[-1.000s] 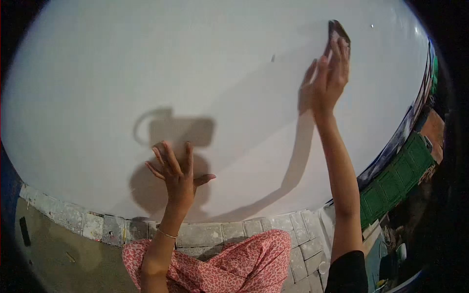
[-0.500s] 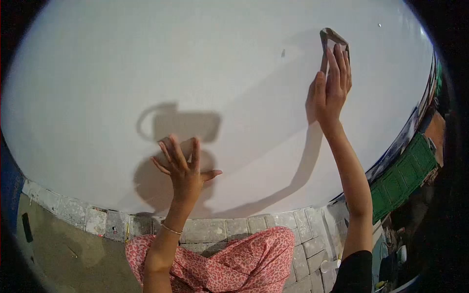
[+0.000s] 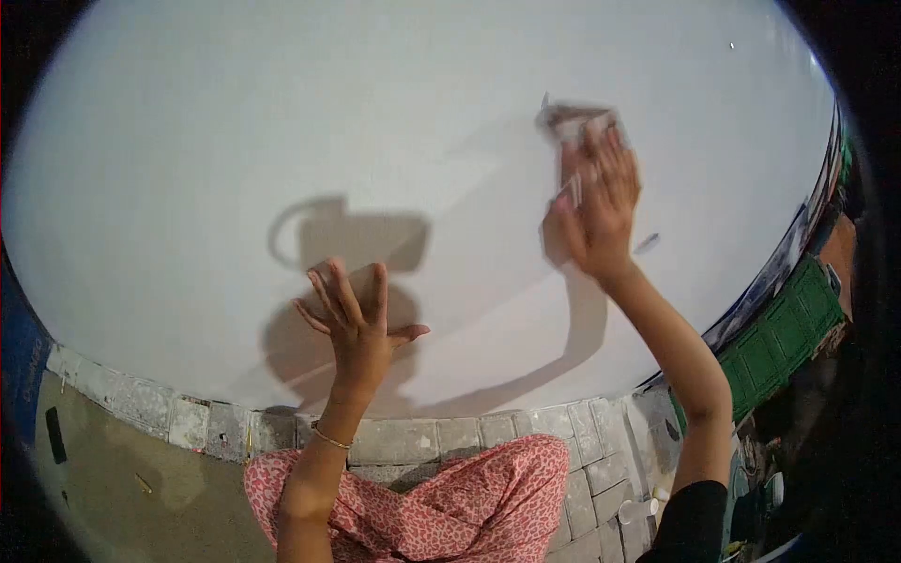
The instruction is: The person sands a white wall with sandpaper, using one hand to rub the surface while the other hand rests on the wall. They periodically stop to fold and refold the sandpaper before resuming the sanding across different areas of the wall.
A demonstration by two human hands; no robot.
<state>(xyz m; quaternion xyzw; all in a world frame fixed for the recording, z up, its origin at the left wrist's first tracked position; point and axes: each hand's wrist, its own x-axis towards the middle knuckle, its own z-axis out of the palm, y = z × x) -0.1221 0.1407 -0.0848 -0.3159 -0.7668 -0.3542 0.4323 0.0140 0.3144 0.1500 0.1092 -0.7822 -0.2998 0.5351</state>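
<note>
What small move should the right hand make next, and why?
Probably ease the right hand, with the dark-edged piece under it, down and rightward toward the small grey mark. That mark lies uncovered on the pale surface, just right of the wrist, while the piece sits up and left of it.

Shadows (image 3: 361,236) darken the white surface (image 3: 282,113), right fingers (image 3: 615,159) look blurred, corners are black.

Surface (image 3: 235,113) white (grey-brown under shadows (image 3: 366,239)); garment (image 3: 460,511) pink, red animal print; sleeve (image 3: 693,521) black; panel (image 3: 798,310) green.
</note>
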